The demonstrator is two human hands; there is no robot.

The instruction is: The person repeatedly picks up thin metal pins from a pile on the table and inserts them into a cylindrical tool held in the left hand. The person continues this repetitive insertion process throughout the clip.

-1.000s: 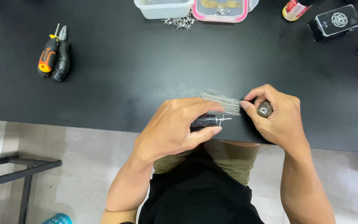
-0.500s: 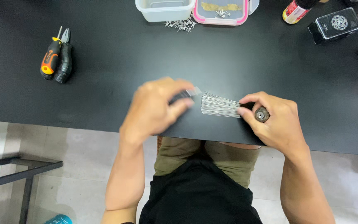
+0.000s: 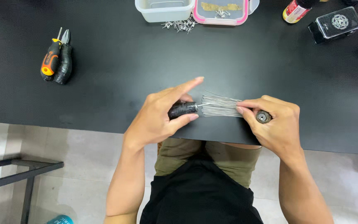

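My left hand [image 3: 162,114] grips a short black-handled tool [image 3: 183,110] near the front edge of the black table [image 3: 117,70], with its index finger stretched out. The tool's metal tip meets a flat fan of thin silver wires [image 3: 221,105] lying on the table. My right hand [image 3: 274,122] pinches the right end of the wire bundle and also holds a small round grey metal piece [image 3: 264,117] in its fingers.
An orange-handled screwdriver [image 3: 50,58] and black-handled pliers [image 3: 64,56] lie at the left. At the far edge stand a clear tub [image 3: 164,10], a pink-rimmed tray [image 3: 222,10], scattered small metal bits [image 3: 179,25], a bottle [image 3: 297,10] and a black device [image 3: 337,23].
My left hand lifted off to the left, then came back down on the black tool, index finger now extended. The wire fan and my right hand stayed nearly in place.
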